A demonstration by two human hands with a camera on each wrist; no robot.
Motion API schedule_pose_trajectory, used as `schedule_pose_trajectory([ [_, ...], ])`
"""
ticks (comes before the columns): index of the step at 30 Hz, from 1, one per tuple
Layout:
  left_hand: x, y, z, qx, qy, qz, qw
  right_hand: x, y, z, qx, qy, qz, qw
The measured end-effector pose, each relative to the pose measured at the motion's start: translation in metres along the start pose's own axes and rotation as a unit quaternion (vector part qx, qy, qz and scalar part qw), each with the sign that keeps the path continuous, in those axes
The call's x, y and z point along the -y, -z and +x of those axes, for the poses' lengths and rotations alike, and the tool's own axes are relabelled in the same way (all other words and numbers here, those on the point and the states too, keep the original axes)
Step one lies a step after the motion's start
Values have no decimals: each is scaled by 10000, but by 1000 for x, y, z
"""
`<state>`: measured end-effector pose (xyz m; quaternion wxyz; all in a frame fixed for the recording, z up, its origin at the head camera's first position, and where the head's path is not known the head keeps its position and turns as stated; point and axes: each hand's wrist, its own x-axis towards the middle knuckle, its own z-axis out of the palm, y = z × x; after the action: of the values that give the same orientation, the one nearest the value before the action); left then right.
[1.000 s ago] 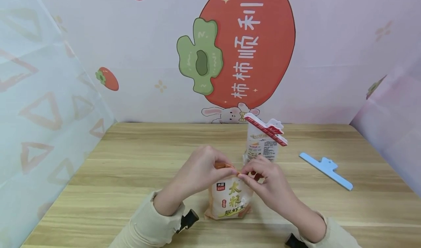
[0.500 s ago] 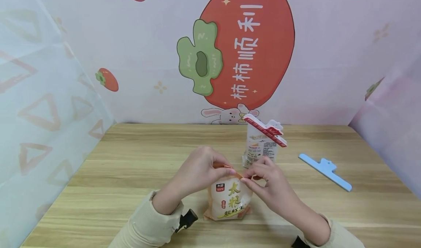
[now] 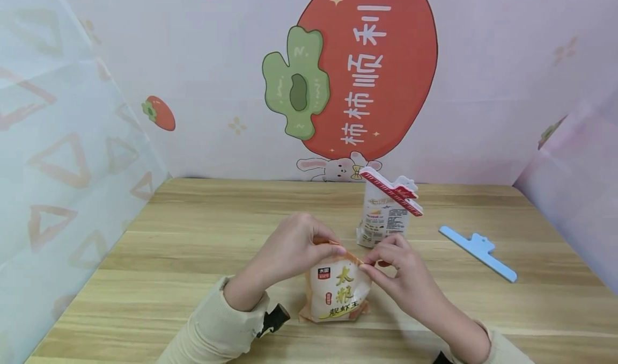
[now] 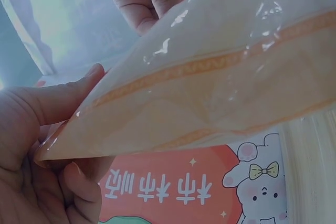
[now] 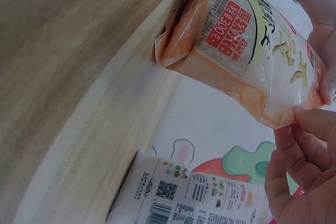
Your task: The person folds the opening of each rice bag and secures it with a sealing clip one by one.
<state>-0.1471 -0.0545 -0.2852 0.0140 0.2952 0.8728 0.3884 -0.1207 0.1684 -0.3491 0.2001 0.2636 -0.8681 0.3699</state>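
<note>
An orange-and-white rice bag (image 3: 338, 297) stands upright on the table with its printed front towards me. At the left part of its top edge, my left hand (image 3: 299, 254) pinches the plastic between thumb and fingers. My right hand (image 3: 403, 270) pinches the right top corner. Between them runs a stretch of orange top edge. Up close in the left wrist view, the bag's clear and orange film (image 4: 210, 87) slants away from the left thumb. The right wrist view has the right thumb and index finger on the bag's corner (image 5: 281, 114).
Behind the right hand stands a white printed bag (image 3: 381, 224), a red-and-white sealing clip (image 3: 392, 192) slanting across its top. A light blue sealing clip (image 3: 478, 251) lies farther right on the wooden table (image 3: 203, 219). Printed cloth walls (image 3: 212, 74) border the back and sides.
My right hand has slid right and slightly down along the bag's top edge, away from the left hand. More orange edge shows between them. The left hand keeps its place.
</note>
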Motion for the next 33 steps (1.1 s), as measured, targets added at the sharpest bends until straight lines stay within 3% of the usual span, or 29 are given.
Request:
schedule_pose_trajectory([
  [10,1,1,0,54,203,102,9997,-3,3,-2,320,-343,5,9989],
  [21,3,5,0,7,135,119,9998,-6,9,-1,816,-743,-103,9938],
  [29,3,6,1,18,40,298,9995,-8,11,0,899,-442,-472,9938],
  [33,4,7,1,57,-158,396,9991,-8,10,1,801,-277,-564,9948],
])
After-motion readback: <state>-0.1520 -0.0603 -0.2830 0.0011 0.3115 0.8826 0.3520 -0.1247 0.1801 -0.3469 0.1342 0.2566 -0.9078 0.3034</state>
